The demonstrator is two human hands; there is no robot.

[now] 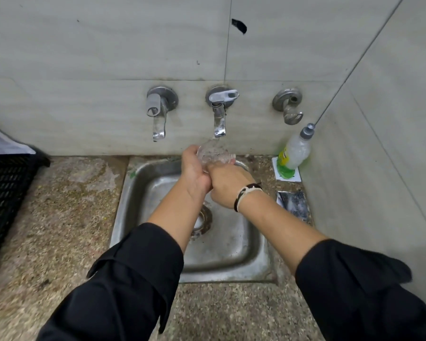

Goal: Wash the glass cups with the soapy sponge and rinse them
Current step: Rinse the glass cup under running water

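Both hands are up under the middle tap (218, 114), over the back of the metal sink (231, 247). Between them is one glass cup (213, 153), and water from the tap splashes on it. The left hand (194, 171) has its fingers wrapped round the cup's left side. The right hand (228, 187), the one with a band on its wrist, is pressed in close from below and the right, and its fingers hold the cup too. I can't see how far they reach round it.

I think this is the rinse part, since no sponge shows in the hands.

The cup is small and looks light, but it is hard glass and would break if it dropped into the metal sink. It is wet and maybe still soapy, so it will be slippery. The safe way is to hold it round its sides with the whole hand, not just by the thin rim.

A soap bottle (294, 152) stands in the corner of the speckled tabletop (59, 230). A black basket (5, 198) sits at the far left.
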